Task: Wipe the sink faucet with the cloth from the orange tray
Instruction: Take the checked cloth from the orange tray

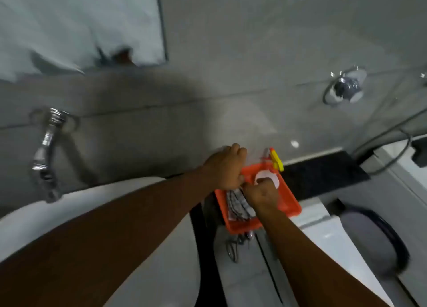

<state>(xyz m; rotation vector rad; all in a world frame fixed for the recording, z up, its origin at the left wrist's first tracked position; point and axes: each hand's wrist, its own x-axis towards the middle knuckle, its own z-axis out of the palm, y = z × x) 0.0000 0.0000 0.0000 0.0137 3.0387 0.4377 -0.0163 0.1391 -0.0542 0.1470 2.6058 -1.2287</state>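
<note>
Both your hands, the left hand (225,168) and right hand (262,193), close on the checked cloth (236,206) inside the orange tray (290,206) at the table edge, with the faucet (46,145) well apart over the sink (27,216).

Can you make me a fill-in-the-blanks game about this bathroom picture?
1. Both hands, left hand and right hand, reach into a tray coloured ____.
2. The checked cloth lies inside the ____.
3. The shiny faucet hangs over the white ____.
4. The peg at the tray's far edge is ____.

Missing words: orange; tray; sink; yellow
</note>
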